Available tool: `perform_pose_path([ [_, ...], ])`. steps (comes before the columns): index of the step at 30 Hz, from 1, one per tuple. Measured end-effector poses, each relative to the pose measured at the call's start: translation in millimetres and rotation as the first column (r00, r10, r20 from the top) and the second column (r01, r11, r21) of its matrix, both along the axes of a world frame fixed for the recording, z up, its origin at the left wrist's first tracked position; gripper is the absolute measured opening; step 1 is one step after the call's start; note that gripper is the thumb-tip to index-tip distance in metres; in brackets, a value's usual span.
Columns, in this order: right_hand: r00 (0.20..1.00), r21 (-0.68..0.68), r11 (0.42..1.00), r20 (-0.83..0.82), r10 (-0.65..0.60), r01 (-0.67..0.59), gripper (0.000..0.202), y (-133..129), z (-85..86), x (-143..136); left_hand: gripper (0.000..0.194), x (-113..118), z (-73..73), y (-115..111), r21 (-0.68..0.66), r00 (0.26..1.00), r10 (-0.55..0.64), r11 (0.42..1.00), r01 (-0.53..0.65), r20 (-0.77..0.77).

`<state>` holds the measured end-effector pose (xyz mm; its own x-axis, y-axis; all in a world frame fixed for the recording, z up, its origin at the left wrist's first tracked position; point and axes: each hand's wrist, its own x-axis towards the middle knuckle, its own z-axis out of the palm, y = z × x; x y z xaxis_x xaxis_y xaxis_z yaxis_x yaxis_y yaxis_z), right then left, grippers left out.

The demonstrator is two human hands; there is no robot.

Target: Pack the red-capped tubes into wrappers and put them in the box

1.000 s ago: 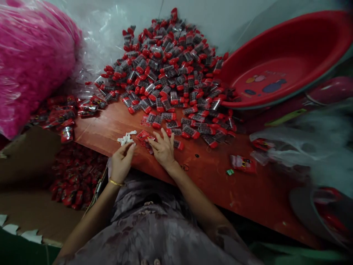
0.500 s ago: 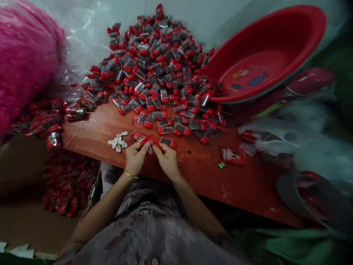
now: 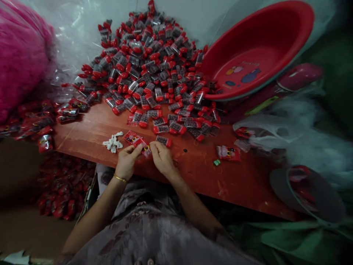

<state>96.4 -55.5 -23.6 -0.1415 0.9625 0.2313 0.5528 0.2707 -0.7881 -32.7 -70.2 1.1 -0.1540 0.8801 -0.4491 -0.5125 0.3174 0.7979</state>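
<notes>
My left hand [image 3: 127, 161], with a gold bangle at the wrist, pinches a small red printed packet [image 3: 146, 150] between thumb and fingers. At the packet's right edge, the fingers of my right hand [image 3: 163, 159] are closed together; their tips partly hide that edge. Another flat red printed piece [image 3: 131, 137] lies on the table just beyond my left thumb. A clear container with a red cap and dark contents [image 3: 163, 141] rests beyond my right hand. To the left lies a knotted white cloth strip [image 3: 113, 142].
A large heap of red-capped containers [image 3: 149, 66] covers the table's back. A red basin [image 3: 264, 48] tilts at right, near a grey bucket [image 3: 278, 187] and a red packet [image 3: 228, 153]. Filled packets [image 3: 35, 119] lie left; a cardboard box [image 3: 19, 221] of red packets stands below.
My right hand has turned and drawn slightly away from my left thumb, exposing more of the packet's print. The whole view has shifted slightly, so the table's contents appear farther left.
</notes>
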Motion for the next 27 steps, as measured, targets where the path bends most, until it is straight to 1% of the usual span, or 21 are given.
perform_pose_path([
  [1, 0.99, 0.028, 0.997, 0.125, -0.072, 0.069, 0.032, 5, 0.0, 4, 0.04, -2, 1.8, 2, -0.019, 1.0, 0.029, 0.999, -0.029, 0.005],
  [3, 0.907, 0.081, 0.977, 0.363, -0.213, 0.197, 0.035, 13, -3.0, 12, 0.043, -4, 4.9, 6, -0.07, 0.997, 0.064, 0.996, -0.061, 0.035],
  [4, 0.863, 0.09, 0.973, 0.45, -0.232, 0.214, 0.036, 15, -5.9, 17, 0.044, -5, 6.0, 8, -0.095, 0.997, 0.061, 0.994, -0.056, 0.057],
  [5, 0.834, 0.088, 0.977, 0.509, -0.211, 0.193, 0.037, 16, -9.4, 22, 0.043, -5, 6.7, 9, -0.117, 0.996, 0.049, 0.992, -0.04, 0.08],
  [6, 0.822, 0.079, 0.988, 0.548, -0.157, 0.136, 0.038, 15, -13.1, 28, 0.041, -5, 7.0, 10, -0.135, 0.994, 0.032, 0.991, -0.018, 0.105],
  [8, 0.812, 0.064, 0.998, 0.583, -0.032, -0.006, 0.043, 7, -19.7, 43, 0.035, -6, 6.0, 11, -0.167, 0.988, -0.006, 0.985, 0.032, 0.153],
  [9, 0.809, 0.074, 0.996, 0.588, -0.002, -0.052, 0.047, 2, -22.0, 51, 0.033, -7, 4.9, 11, -0.178, 0.985, -0.021, 0.983, 0.052, 0.174],
  [10, 0.809, 0.096, 0.993, 0.588, -0.001, -0.069, 0.05, -4, -23.3, 59, 0.032, -7, 3.4, 10, -0.187, 0.982, -0.03, 0.98, 0.066, 0.189],
  [11, 0.814, 0.127, 0.99, 0.581, -0.026, -0.059, 0.051, -10, -23.5, 66, 0.032, -7, 1.8, 10, -0.192, 0.98, -0.035, 0.979, 0.074, 0.198],
  [12, 0.824, 0.165, 0.986, 0.562, -0.079, -0.018, 0.049, -16, -22.8, 71, 0.033, -7, 0.2, 10, -0.192, 0.978, -0.036, 0.978, 0.076, 0.204],
  [13, 0.833, 0.198, 0.979, 0.533, -0.149, 0.048, 0.044, -21, -21.2, 75, 0.034, -6, -1.3, 9, -0.191, 0.979, -0.032, 0.979, 0.072, 0.204],
  [15, 0.828, 0.201, 0.955, 0.479, -0.291, 0.219, 0.034, -29, -16.4, 75, 0.038, -3, -3.4, 8, -0.185, 0.981, -0.021, 0.981, 0.057, 0.192],
  [16, 0.811, 0.168, 0.939, 0.473, -0.343, 0.3, 0.036, -33, -13.7, 71, 0.04, -1, -4.1, 8, -0.18, 0.983, -0.016, 0.982, 0.05, 0.183],
  [18, 0.763, 0.082, 0.91, 0.518, -0.387, 0.406, 0.049, -38, -9.3, 60, 0.043, 2, -4.9, 6, -0.172, 0.987, -0.006, 0.985, 0.034, 0.158],
  [20, 0.71, 0.039, 0.896, 0.594, -0.377, 0.443, 0.062, -43, -7.1, 47, 0.046, 5, -5.4, 5, -0.161, 0.991, 0.007, 0.987, 0.015, 0.133],
  [21, 0.686, 0.037, 0.895, 0.628, -0.366, 0.444, 0.064, -45, -7.0, 42, 0.047, 5, -5.5, 4, -0.157, 0.992, 0.012, 0.988, 0.008, 0.125],
  [22, 0.666, 0.04, 0.899, 0.657, -0.353, 0.436, 0.062, -47, -7.5, 39, 0.047, 5, -5.5, 3, -0.156, 0.992, 0.013, 0.988, 0.007, 0.122],
  [24, 0.637, 0.047, 0.909, 0.698, -0.326, 0.414, 0.05, -48, -9.9, 37, 0.047, 4, -4.9, 2, -0.167, 0.99, 0.003, 0.986, 0.021, 0.138],
  [26, 0.644, 0.047, 0.922, 0.702, -0.304, 0.385, 0.04, -46, -12.9, 42, 0.047, 3, -3.4, 2, -0.19, 0.985, -0.016, 0.98, 0.049, 0.172],
  [27, 0.67, 0.039, 0.929, 0.682, -0.294, 0.368, 0.037, -44, -14.2, 46, 0.046, 3, -2.5, 2, -0.199, 0.982, -0.025, 0.978, 0.063, 0.188],
])
